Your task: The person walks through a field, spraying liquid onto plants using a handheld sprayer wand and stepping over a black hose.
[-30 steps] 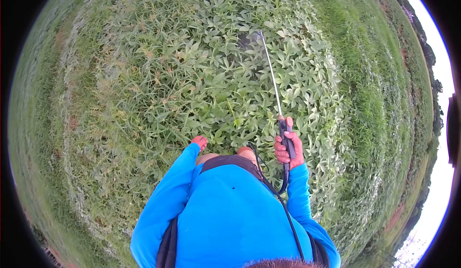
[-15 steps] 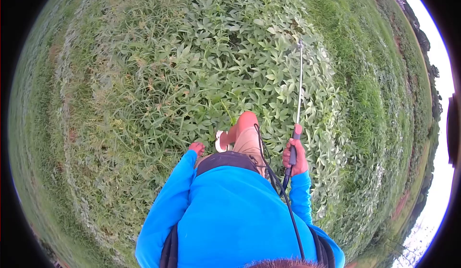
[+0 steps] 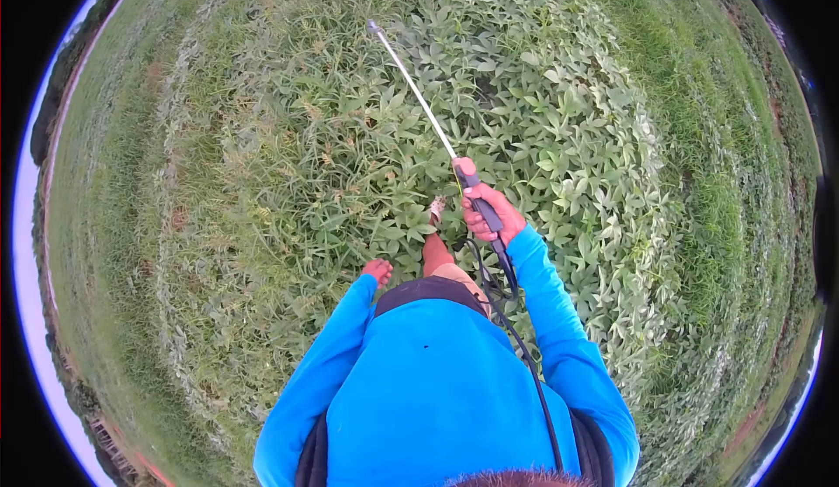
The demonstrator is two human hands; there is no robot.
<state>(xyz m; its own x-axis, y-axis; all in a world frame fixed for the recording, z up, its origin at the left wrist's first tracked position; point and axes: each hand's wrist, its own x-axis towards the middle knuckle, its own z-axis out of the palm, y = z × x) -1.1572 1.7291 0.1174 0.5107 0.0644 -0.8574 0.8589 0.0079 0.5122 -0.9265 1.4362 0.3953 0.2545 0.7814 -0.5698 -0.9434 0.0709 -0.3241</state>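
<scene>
My right hand (image 3: pixel 494 212) is wrapped around the dark grip of a sprayer wand (image 3: pixel 415 92). The wand's thin metal tube slants up and to the left over the plants, its tip (image 3: pixel 373 27) above the grassy growth. A black hose (image 3: pixel 529 360) runs from the grip's lower end back along my body. My left hand (image 3: pixel 378 271) hangs by my left hip with its fingers curled in, and nothing shows in it. Broad-leaved green plants (image 3: pixel 559 120) lie around the wand and ahead of my right hand.
Tall grass and weeds (image 3: pixel 297 155) grow thickly among the leaves on the left. A strip of brighter grass (image 3: pixel 699 199) runs along the right. My foot (image 3: pixel 436 209) is down among the plants. Dark straps (image 3: pixel 315 452) sit at my shoulders.
My right hand has swung the wand leftward and forward, its tip sweeping from the right to left of centre. My left hand stays by my hip. My legs have shifted in a step.
</scene>
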